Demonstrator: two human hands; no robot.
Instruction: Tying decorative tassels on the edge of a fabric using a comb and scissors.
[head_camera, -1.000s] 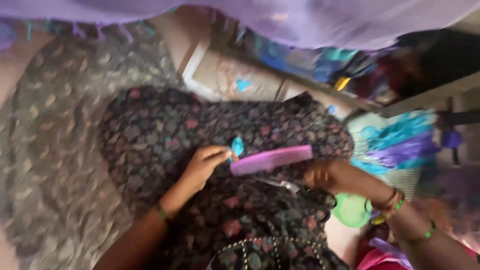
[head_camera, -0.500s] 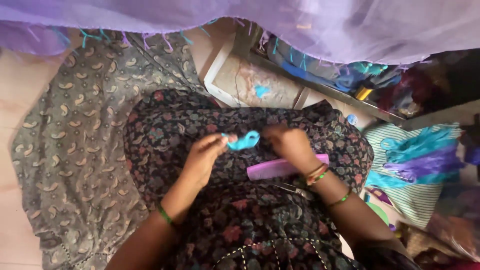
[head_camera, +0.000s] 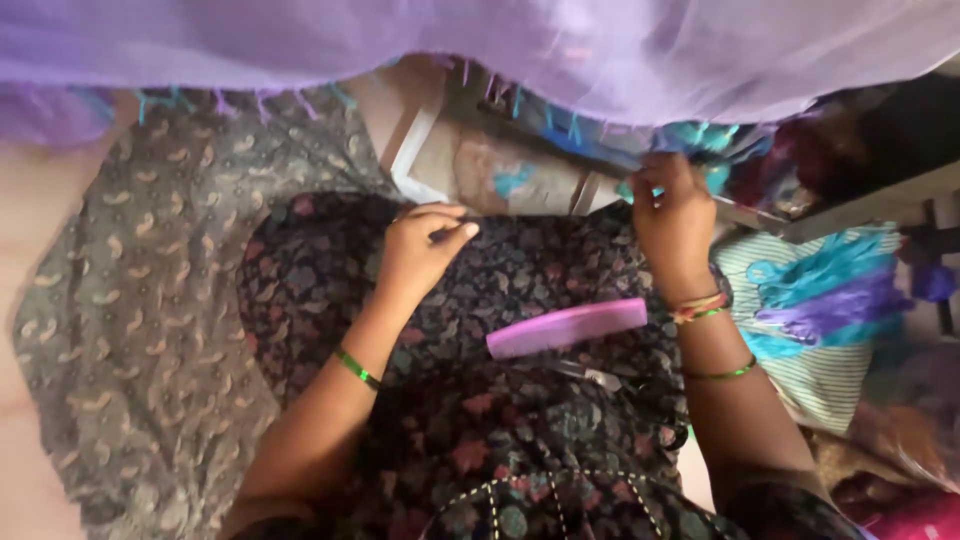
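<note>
My left hand (head_camera: 415, 250) hovers over my lap in a dark floral dress (head_camera: 520, 440), its fingertips pinched on a thin dark tool (head_camera: 445, 233). My right hand (head_camera: 675, 215) is lifted to the fringed edge of a purple cloth (head_camera: 500, 40) and pinches a teal tassel thread (head_camera: 640, 190) there. A pink comb (head_camera: 567, 327) lies across my lap between the two wrists. Small scissors (head_camera: 592, 376) rest just below the comb.
A grey patterned cloth (head_camera: 130, 300) spreads over the floor on the left. A white-framed board (head_camera: 480, 165) lies beyond my knees. Bundles of teal and purple thread (head_camera: 820, 290) sit on striped fabric at the right, next to cluttered shelves.
Both hands were together on a teal thread above the lap. My right hand has since gone up to the purple cloth's fringe, and my left hand has pulled away to the left.
</note>
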